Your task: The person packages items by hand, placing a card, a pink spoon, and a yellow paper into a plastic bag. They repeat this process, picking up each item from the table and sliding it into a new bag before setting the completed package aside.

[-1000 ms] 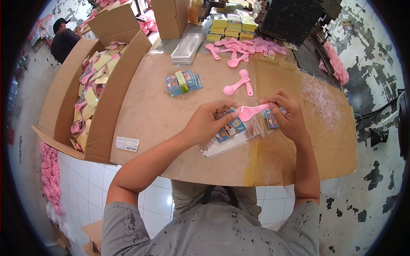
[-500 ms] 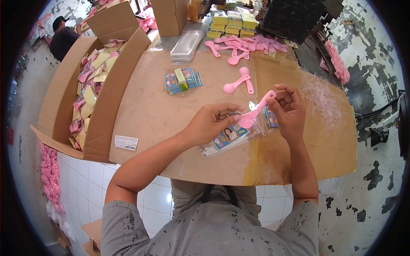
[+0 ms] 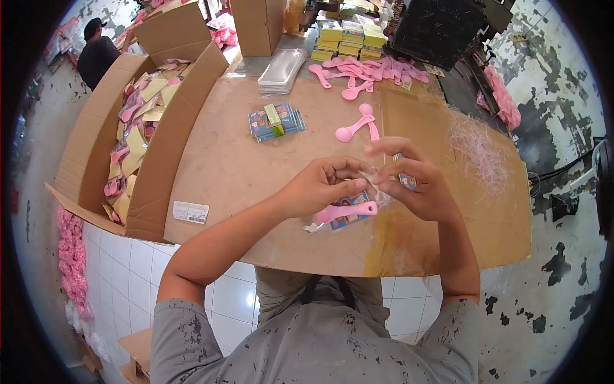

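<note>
Lowered from the right hand [image 3: 420, 187], the pink spoon [image 3: 349, 211] now lies over the blue card [image 3: 354, 221] at the clear bag [image 3: 313, 227]; the left hand [image 3: 316, 187] pinches the bag, right fingers arched apart, their grip unclear

You wear the one camera on your head, and it looks forward and steeply down over your own chest. Your grey shirt [image 3: 320, 339] fills the bottom, very close to the lens, and your forearms reach up from there, bringing your left hand [image 3: 323, 185] and right hand [image 3: 416, 182] near the middle, around the clear bag [image 3: 385, 194]. Beyond them the cardboard-covered table [image 3: 256, 173] spreads away from you, with the black machine [image 3: 438, 32] at its far side. The lens is very wide: dark curved borders close both sides, yet you also take in the tiled floor [image 3: 233, 301] below and a distant person [image 3: 96, 57] at upper left.
</note>
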Tool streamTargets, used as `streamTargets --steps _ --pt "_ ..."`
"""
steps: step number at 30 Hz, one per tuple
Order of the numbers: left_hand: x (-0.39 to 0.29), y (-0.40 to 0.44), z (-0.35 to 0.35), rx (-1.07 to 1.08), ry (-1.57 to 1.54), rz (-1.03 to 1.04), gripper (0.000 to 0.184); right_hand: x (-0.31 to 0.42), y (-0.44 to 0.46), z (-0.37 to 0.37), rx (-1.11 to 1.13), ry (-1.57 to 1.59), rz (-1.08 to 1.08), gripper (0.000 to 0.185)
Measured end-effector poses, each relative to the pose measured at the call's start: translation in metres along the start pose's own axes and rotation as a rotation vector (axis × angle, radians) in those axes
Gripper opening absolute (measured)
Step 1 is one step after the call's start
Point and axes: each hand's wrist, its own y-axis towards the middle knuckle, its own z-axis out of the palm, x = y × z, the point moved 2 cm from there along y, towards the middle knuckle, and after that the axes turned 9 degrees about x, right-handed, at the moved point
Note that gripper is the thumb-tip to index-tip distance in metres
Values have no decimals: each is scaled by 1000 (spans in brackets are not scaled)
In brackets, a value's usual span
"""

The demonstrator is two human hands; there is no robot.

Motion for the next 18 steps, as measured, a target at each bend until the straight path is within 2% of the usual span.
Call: streamTargets --steps 2,5,8,11,18 --pt "-3 1 7 -13 -32 153 41 8 3 -9 15 132 -49 13" --pt "-8 0 1 -101 472 345 44 52 20 -21 67 -340 -94 12" --pt "-22 -11 12 -21 530 321 48 60 18 -24 0 -473 152 7" --pt "-28 -13 21 -43 671 359 44 59 21 -17 -78 -324 206 13" --pt "-18 -7 18 -138 445 356 35 46 18 -5 -146 -299 240 13"
